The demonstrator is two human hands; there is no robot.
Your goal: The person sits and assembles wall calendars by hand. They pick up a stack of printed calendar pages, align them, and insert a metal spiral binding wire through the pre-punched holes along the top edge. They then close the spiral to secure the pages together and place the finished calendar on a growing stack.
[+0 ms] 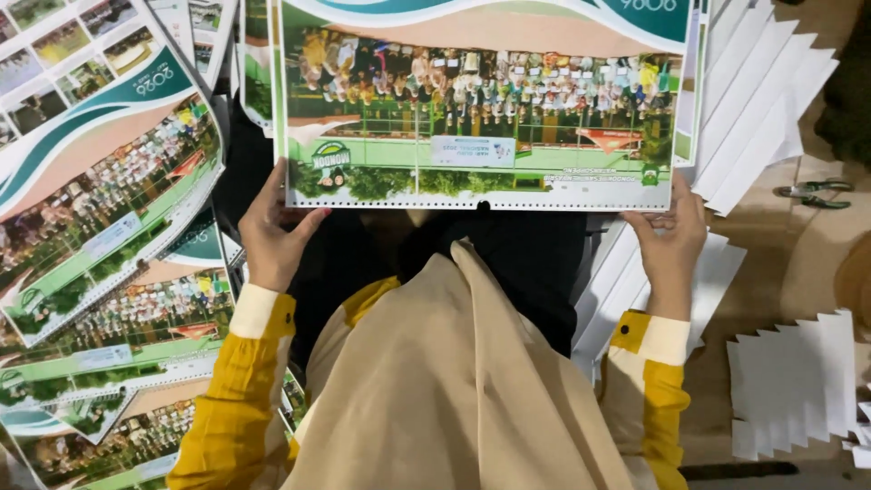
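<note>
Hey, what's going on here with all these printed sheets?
A person holds a stack of printed calendar sheets by its punched lower edge, left hand at one corner and right hand at the other. More printed sheets lie fanned out to the left. Fanned white sheets and a pair of pliers lie on the floor to the right.

Calendar sheet (481,100) top cut off

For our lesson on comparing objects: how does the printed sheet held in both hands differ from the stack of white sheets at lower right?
The printed sheet is colourful, with a photo; the white sheets are blank. The printed sheet is gripped by the left hand and right hand; the white sheets lie fanned and untouched. Both are paper.
</note>
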